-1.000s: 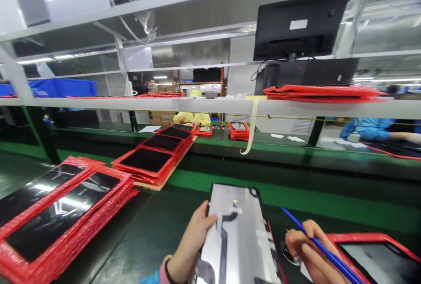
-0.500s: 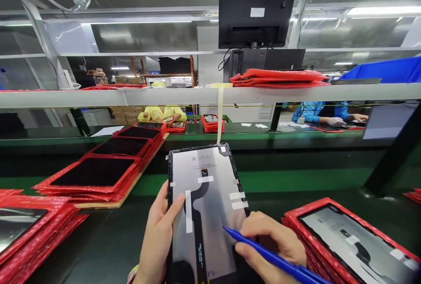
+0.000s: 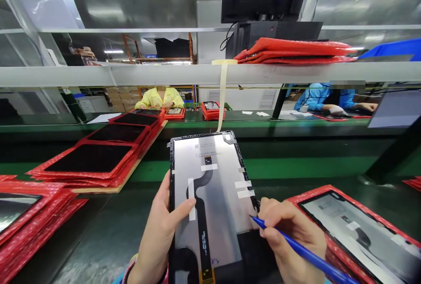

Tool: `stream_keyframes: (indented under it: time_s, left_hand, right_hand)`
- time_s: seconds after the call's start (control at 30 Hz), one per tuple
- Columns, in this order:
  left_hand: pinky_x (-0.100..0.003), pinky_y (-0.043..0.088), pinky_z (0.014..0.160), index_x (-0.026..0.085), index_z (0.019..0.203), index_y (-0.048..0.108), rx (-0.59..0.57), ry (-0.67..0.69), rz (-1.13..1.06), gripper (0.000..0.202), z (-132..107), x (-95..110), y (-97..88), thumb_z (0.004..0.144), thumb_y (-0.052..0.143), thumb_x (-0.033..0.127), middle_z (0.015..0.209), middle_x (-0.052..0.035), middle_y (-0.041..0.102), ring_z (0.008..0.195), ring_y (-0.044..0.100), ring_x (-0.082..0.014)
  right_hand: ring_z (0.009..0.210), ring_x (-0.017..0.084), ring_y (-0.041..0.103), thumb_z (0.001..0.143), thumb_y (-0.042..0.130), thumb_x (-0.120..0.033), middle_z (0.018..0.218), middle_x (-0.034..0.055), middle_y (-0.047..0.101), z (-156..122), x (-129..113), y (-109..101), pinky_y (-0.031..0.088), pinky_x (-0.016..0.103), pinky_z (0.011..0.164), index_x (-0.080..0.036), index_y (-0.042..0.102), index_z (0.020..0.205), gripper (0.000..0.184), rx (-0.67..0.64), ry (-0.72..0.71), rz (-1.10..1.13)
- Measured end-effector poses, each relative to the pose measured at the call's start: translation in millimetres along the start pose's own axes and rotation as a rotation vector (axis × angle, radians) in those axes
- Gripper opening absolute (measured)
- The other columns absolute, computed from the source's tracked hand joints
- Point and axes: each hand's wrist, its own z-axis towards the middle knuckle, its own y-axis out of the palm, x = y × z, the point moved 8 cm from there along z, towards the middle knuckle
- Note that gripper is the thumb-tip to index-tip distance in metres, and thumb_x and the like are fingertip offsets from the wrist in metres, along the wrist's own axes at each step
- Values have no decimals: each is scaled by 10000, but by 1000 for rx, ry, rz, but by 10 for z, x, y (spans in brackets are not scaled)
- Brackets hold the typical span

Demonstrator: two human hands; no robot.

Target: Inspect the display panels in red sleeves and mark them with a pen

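My left hand [image 3: 161,227] is closed around the left edge of a tablet screen panel [image 3: 225,213], its thumb lying on the silvery back beside a strip of white tape [image 3: 191,199]. A black ribbon cable [image 3: 202,222] runs down the panel, and a small handwritten mark shows near the bottom. Between the fingers of my right hand [image 3: 292,235] is a blue pen [image 3: 296,246], its tip by the panel's right edge. To the right, another panel [image 3: 358,227] lies silver side up on a stack of red bubble-wrap sleeves [image 3: 296,198].
Black-screened panels [image 3: 88,158] on red sleeves line a board at the left, with another red stack [image 3: 36,227] nearer me. A shelf [image 3: 148,74] crosses ahead, a strip of tape [image 3: 222,95] hanging from it. Two co-workers [image 3: 159,97] sit beyond.
The pen tip has shifted right, from the panel's middle to its right edge, with my right hand. My view has tilted down slightly. My left hand keeps its hold.
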Motion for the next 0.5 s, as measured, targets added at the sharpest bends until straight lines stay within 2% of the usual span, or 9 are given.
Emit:
stream_keyframes:
  time_s: [0.13, 0.23, 0.37, 0.5]
  left_hand:
    - [-243, 545, 690, 217, 1284, 533, -13, -41, -47, 657, -5, -30, 12, 672, 771, 218, 1008, -34, 741, 847, 711, -216]
    - [-236, 551, 655, 234, 1303, 519, 4, -68, -56, 678, -23, -33, 2, 674, 771, 219, 1006, -30, 741, 810, 715, -209]
    - [-208, 553, 635, 270, 1295, 537, 54, -109, -38, 692, -67, -26, -42, 655, 798, 247, 989, -13, 745, 795, 719, -201]
    - [-219, 565, 600, 304, 1298, 549, 124, -129, -21, 729, -124, 2, -95, 621, 818, 291, 967, -9, 752, 778, 724, -227]
  right_hand:
    - [500, 90, 414, 898, 622, -287, 543, -66, 443, -47, 9, 11, 347, 217, 494, -211, 490, 666, 277, 5, 46, 29]
    - [483, 79, 394, 902, 597, -208, 536, -76, 411, -53, 2, 31, 331, 202, 481, -209, 395, 627, 341, 2, 60, -51]
    - [472, 78, 306, 890, 517, -104, 534, -77, 281, -39, -90, 52, 283, 213, 476, -200, 243, 601, 410, 18, -32, -206]
    - [460, 78, 241, 835, 483, -12, 550, -75, 217, -37, -170, 122, 225, 231, 465, -211, 193, 628, 408, -12, -141, -313]
